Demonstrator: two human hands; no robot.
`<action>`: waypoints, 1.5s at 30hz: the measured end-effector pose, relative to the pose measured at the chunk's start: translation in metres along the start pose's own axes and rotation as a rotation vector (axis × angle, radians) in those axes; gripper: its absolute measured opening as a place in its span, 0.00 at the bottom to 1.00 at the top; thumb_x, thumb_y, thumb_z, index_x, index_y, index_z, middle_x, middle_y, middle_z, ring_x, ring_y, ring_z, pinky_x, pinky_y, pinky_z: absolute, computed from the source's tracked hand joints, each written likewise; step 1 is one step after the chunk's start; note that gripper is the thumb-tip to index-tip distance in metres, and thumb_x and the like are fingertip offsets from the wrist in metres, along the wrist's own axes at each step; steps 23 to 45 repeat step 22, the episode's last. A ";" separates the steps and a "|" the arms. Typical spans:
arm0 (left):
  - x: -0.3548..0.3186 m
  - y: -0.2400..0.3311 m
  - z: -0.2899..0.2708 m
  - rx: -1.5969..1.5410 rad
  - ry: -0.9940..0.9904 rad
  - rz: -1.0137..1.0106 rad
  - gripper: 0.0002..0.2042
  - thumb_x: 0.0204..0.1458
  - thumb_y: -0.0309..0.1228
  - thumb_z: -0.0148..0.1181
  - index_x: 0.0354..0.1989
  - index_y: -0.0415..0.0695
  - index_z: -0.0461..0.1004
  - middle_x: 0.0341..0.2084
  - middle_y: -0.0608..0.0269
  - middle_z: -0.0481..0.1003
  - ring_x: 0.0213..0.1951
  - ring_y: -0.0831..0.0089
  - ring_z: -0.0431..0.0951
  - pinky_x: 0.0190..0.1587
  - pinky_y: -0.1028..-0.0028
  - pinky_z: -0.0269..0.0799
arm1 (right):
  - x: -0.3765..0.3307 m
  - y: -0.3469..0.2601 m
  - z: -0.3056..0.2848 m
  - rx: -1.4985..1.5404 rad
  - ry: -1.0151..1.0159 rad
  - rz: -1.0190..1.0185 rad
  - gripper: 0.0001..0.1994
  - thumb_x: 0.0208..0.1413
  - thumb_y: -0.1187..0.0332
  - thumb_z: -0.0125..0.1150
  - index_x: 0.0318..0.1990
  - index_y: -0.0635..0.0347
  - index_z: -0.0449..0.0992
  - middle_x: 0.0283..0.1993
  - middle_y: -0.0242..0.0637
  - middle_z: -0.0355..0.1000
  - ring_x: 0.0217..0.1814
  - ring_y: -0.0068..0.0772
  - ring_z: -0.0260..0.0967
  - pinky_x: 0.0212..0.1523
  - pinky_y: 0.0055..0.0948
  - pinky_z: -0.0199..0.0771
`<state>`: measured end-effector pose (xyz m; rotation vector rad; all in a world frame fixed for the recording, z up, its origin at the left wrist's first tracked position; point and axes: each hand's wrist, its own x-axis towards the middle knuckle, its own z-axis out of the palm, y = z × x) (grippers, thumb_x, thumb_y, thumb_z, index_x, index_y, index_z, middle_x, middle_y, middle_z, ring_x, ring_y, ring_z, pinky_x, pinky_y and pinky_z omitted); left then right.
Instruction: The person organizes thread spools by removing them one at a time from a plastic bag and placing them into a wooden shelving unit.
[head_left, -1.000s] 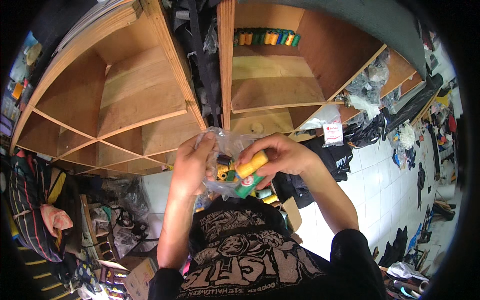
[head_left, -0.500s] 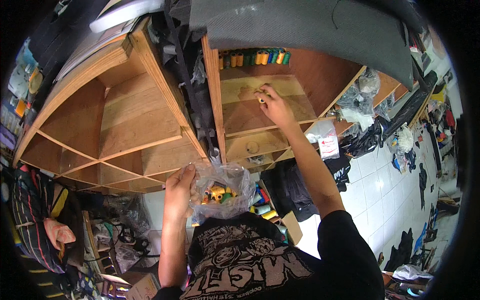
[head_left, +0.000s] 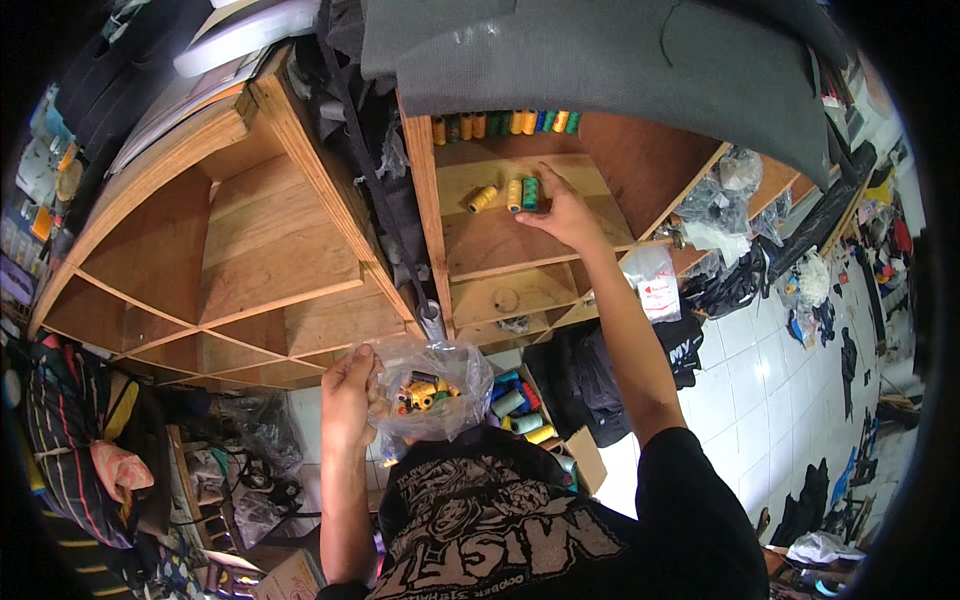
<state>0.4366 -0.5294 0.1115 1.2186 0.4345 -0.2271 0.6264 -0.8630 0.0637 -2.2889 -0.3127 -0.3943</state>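
In my left hand (head_left: 347,392) the rim of a clear plastic bag (head_left: 468,378) is pinched. Yellow, dark and green thread spools (head_left: 428,393) lie inside it. My right hand (head_left: 566,216) reaches into a wooden shelf compartment (head_left: 470,236), its thumb and fingers spread beside a green spool (head_left: 530,193). That spool stands close against a yellow spool (head_left: 514,195). Another yellow spool (head_left: 483,199) lies tilted to their left. A row of yellow, green and blue spools (head_left: 497,124) lines the back of the compartment.
An open carton (head_left: 583,462) of larger thread cones stands below the bag. Dark grey sheeting (head_left: 600,70) drapes over the shelf top. To the left stands another wooden shelf unit (head_left: 270,240). Bagged items (head_left: 725,195) fill the shelves on the right.
My right hand has let go of the small spools it held, and its fingers have spread. Three spools now show on the shelf board. The bag has shifted slightly left and down.
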 end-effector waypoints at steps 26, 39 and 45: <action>-0.004 -0.011 -0.006 0.046 0.045 -0.025 0.13 0.55 0.39 0.49 0.22 0.45 0.65 0.07 0.75 0.53 0.06 0.84 0.50 0.08 0.80 0.46 | 0.099 -0.040 0.055 0.687 0.193 0.534 0.27 0.52 0.51 0.55 0.55 0.58 0.65 0.42 0.39 0.71 0.37 0.35 0.72 0.35 0.32 0.76; -0.004 -0.011 -0.006 0.046 0.045 -0.025 0.13 0.55 0.39 0.49 0.22 0.45 0.65 0.07 0.75 0.53 0.06 0.84 0.50 0.08 0.80 0.46 | 0.099 -0.040 0.055 0.687 0.193 0.534 0.27 0.52 0.51 0.55 0.55 0.58 0.65 0.42 0.39 0.71 0.37 0.35 0.72 0.35 0.32 0.76; -0.004 -0.011 -0.006 0.046 0.045 -0.025 0.13 0.55 0.39 0.49 0.22 0.45 0.65 0.07 0.75 0.53 0.06 0.84 0.50 0.08 0.80 0.46 | 0.099 -0.040 0.055 0.687 0.193 0.534 0.27 0.52 0.51 0.55 0.55 0.58 0.65 0.42 0.39 0.71 0.37 0.35 0.72 0.35 0.32 0.76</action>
